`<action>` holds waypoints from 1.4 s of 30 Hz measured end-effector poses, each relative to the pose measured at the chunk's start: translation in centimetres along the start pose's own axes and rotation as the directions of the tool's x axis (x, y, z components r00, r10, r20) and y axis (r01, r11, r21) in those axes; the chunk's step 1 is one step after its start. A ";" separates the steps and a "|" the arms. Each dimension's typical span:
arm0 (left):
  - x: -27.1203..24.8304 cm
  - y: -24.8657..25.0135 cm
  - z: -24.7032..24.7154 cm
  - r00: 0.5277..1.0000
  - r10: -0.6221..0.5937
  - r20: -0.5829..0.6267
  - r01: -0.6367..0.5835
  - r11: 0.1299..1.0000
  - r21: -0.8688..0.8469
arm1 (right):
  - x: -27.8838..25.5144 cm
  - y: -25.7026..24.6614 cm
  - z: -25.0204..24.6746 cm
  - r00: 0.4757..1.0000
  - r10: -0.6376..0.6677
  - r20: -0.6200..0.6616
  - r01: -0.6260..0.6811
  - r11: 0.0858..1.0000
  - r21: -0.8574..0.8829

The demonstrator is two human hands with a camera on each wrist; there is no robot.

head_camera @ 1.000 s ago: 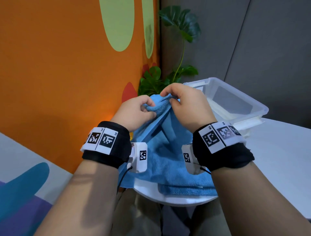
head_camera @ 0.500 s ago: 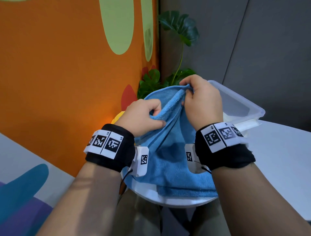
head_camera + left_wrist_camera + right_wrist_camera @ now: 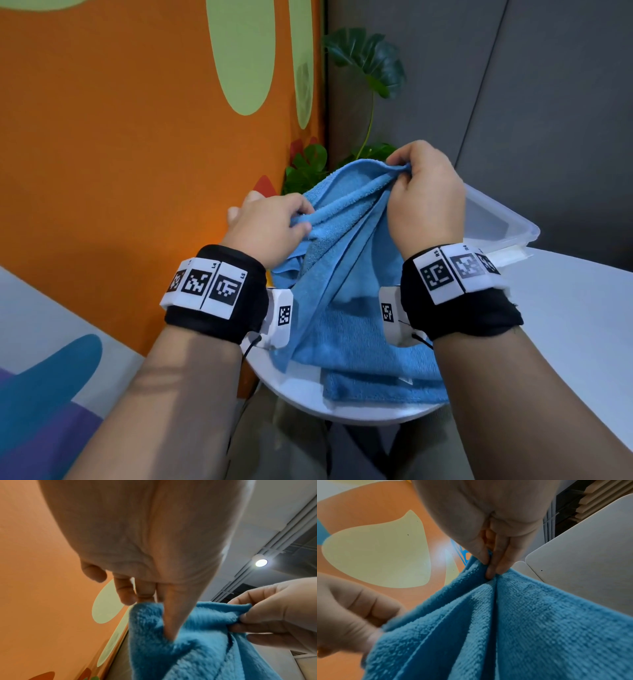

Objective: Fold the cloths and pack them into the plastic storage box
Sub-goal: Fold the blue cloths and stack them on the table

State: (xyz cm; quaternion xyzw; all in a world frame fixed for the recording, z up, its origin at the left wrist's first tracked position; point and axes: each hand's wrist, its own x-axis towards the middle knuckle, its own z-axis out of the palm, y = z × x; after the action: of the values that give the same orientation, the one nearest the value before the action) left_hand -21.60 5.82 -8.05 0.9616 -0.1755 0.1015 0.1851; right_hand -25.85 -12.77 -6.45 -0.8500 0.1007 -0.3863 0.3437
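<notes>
A blue terry cloth hangs between both hands above the white table; its lower part lies bunched near the table's front edge. My left hand pinches the cloth's top edge at the left, thumb pressed into the fabric. My right hand pinches a bunched corner higher up and to the right. The clear plastic storage box stands behind the right hand, partly hidden by it. The cloth falls in folds below the right-hand pinch.
An orange wall with green shapes rises on the left. A potted plant stands in the corner behind the cloth. Grey panels close off the back. The table's rounded front edge is near my body.
The hands, close together a second ago, have drawn apart along the cloth's top edge. The right hand rose and shifted right; the left went lower and left, spreading the cloth.
</notes>
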 end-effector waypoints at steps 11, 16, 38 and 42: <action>-0.7 2.7 -2.0 0.966 0.116 -0.231 -0.201 0.897 -0.393 | 0.6 -2.0 -0.9 0.946 -0.154 -0.285 0.200 0.970 0.138; -2.2 4.4 -2.8 0.948 0.317 0.008 -0.239 0.732 -0.638 | 1.3 -3.5 -1.5 0.844 -0.268 -0.464 0.380 0.910 0.165; -0.7 0.1 -0.5 0.980 0.146 0.134 -0.133 0.986 -0.099 | -0.1 -0.1 0.5 0.982 -0.161 -0.095 0.165 0.985 0.039; -0.5 -0.4 -0.2 0.996 0.033 0.085 -0.028 0.998 -0.061 | -0.2 -0.2 0.5 0.979 -0.193 -0.064 0.196 0.979 0.046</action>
State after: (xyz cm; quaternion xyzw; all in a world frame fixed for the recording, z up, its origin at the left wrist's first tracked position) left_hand -21.91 6.36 -8.13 0.9563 -0.2008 0.0574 0.2045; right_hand -25.64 -12.31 -6.66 -0.8347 0.0168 -0.4455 0.3233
